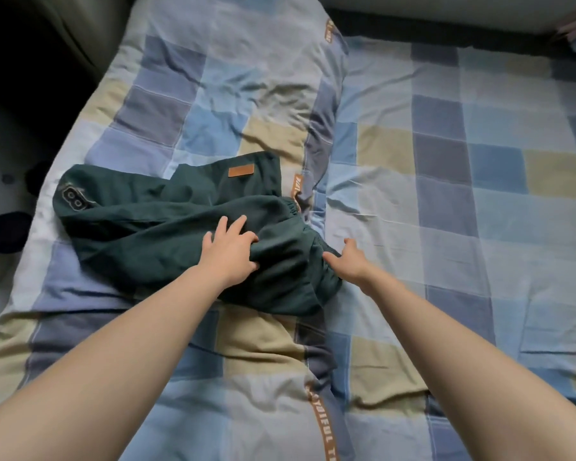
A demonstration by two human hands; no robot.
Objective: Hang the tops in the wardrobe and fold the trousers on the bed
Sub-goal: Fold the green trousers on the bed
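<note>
Head view shows the bed (446, 161), its checked quilt (213, 78) rumpled, with dark green trousers (153, 221) lying bunched and unfolded on it. The left hand (228, 251) clutches a fistful of cloth; just right of that grip, the right hand (350, 261) pinches the trouser edge. Folding looks barely begun; no tops or wardrobe show here.
</note>
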